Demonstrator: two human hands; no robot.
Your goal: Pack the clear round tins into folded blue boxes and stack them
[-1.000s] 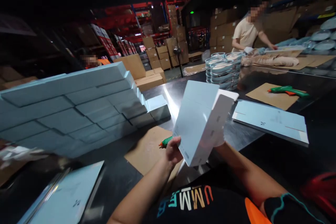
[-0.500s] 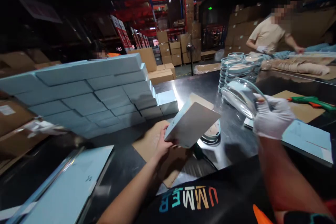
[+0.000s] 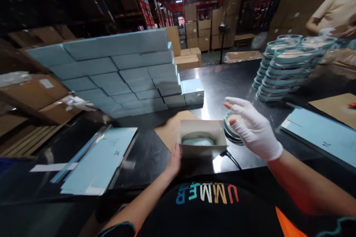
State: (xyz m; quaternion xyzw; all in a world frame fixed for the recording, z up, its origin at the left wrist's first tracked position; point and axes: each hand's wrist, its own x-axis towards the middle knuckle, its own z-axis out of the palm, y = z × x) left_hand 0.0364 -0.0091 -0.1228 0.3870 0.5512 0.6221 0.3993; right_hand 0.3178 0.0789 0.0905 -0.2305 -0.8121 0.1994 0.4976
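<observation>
My left hand point(image 3: 174, 161), bare, grips the left side of a cardboard box point(image 3: 203, 152) whose open top faces me. Inside the box lie clear glass dishes point(image 3: 198, 141), their rims showing; how many I cannot tell. In a white glove with bare fingertips, my right hand point(image 3: 251, 127) is empty, its fingers apart. It hovers right of the box, over a small pile of glass dishes point(image 3: 228, 133) that it partly hides. Under the box a brown cardboard sheet point(image 3: 169, 127) lies on the dark table.
A wall of pale blue boxes point(image 3: 133, 77) stands at the back left. Tall stacks of glass dishes point(image 3: 289, 68) rise at the right. Flat blue cartons lie at left point(image 3: 102, 159) and right point(image 3: 319, 129). A co-worker point(image 3: 338, 9) stands far right.
The glass dishes in my right hand have gone into the box, and that hand is now empty. My left hand has turned the box so its opening faces me. The view has swung right-to-left objects rightward.
</observation>
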